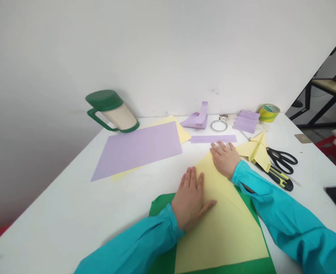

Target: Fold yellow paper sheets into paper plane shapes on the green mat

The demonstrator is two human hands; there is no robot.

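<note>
A large yellow sheet of paper point(225, 232) lies over a green sheet point(162, 262) at the table's near side. Its upper right part is folded over, with a slanting crease line below my right hand. My left hand point(192, 199) rests flat on the paper's left edge, thumb stretched out to the right. Farther up, my right hand point(225, 158) presses on the narrow top of the folded paper with its fingers extended. Both sleeves are turquoise. Just right of my right hand sits a yellow folded paper plane point(256, 150).
Black scissors point(282, 160) and a yellow-black utility knife point(282, 179) lie beside the plane. Purple paper point(139, 150) covers yellow paper at left, near a green-lidded jug point(113, 112). Behind are a purple strip point(213, 139), a silver ring point(218, 125) and a tape roll point(269, 113).
</note>
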